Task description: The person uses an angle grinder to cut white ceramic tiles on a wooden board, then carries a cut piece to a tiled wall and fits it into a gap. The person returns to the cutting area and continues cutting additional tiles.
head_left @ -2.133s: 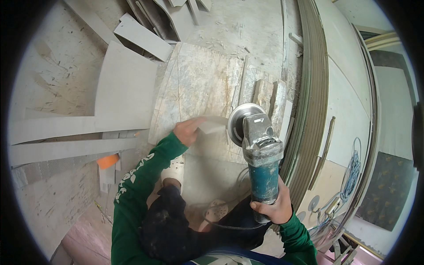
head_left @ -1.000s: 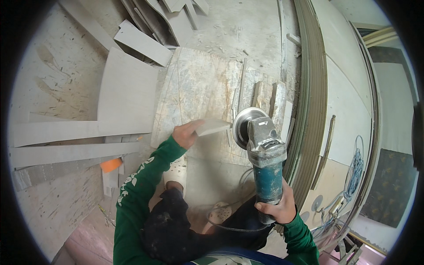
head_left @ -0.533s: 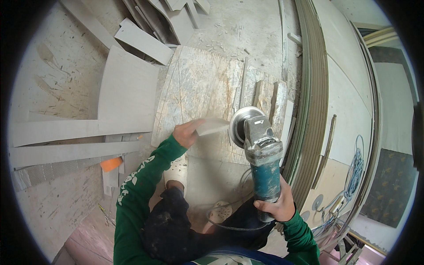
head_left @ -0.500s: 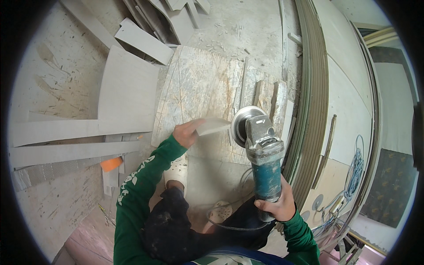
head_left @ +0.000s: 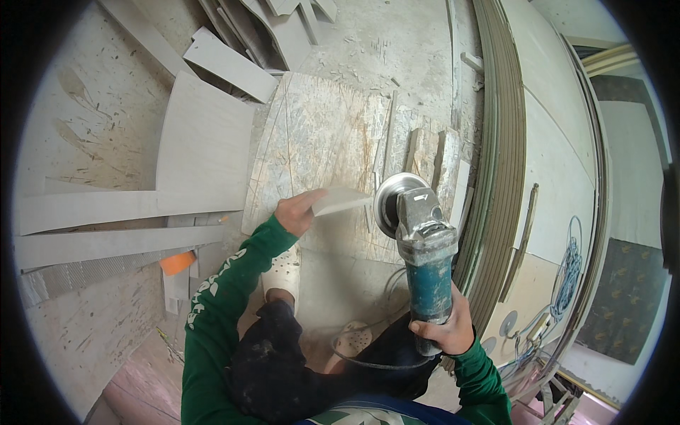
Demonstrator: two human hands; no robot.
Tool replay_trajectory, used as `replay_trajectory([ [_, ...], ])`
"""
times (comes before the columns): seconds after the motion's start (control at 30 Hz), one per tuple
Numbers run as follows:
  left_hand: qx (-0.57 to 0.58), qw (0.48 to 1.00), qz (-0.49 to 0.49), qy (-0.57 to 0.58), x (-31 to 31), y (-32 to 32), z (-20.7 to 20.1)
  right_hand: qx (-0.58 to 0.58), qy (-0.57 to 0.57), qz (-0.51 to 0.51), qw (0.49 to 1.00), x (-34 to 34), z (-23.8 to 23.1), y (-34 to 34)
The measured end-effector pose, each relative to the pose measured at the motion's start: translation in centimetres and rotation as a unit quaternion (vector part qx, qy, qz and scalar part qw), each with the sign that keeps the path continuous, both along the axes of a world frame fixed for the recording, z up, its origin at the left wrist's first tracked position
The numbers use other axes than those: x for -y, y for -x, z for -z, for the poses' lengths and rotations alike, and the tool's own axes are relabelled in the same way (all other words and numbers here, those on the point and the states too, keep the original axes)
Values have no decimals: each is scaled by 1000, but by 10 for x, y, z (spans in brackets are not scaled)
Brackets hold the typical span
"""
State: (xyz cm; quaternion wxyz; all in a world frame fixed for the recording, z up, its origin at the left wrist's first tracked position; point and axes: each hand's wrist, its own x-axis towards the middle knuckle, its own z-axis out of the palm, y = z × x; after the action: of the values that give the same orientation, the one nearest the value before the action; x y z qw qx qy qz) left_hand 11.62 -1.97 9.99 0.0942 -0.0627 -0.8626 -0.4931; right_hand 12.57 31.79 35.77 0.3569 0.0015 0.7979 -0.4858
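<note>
My right hand is wrapped round the rear body of a teal angle grinder. The grinder's metal head points away from me, and its round disc faces left. Between the fingers of my left hand is a small pale tile piece, held by its left end. The tile's right end lies close to the disc's left edge; whether they touch I cannot tell. Both are held above a scratched, worn board on the floor.
Tile offcuts and long strips lie to the left, with an orange object beside them. Narrow blocks rest beyond the grinder. Stacked sheets stand along the right. The grinder's cord loops over my legs.
The grinder has shifted slightly to the right, widening the space between its disc and the tile piece. My left hand has barely moved.
</note>
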Motion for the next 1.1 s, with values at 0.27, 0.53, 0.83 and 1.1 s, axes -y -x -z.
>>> replay_trajectory([
  [0.27, -11, 1000, 10, 16, 0, 1, 2, 5, 2, 4, 1000, 1, -2, -1],
  [0.53, -16, 1000, 9, 11, -4, 4, 0, -14, 11, -21, 1000, 8, -5, 1],
  [0.83, -57, 998, -3, 8, -9, 5, 1, -15, -3, -22, 1000, 4, -4, 4],
  [1.1, -33, 999, -7, 7, -16, 8, -2, 22, -3, -25, 999, 13, -17, 2],
])
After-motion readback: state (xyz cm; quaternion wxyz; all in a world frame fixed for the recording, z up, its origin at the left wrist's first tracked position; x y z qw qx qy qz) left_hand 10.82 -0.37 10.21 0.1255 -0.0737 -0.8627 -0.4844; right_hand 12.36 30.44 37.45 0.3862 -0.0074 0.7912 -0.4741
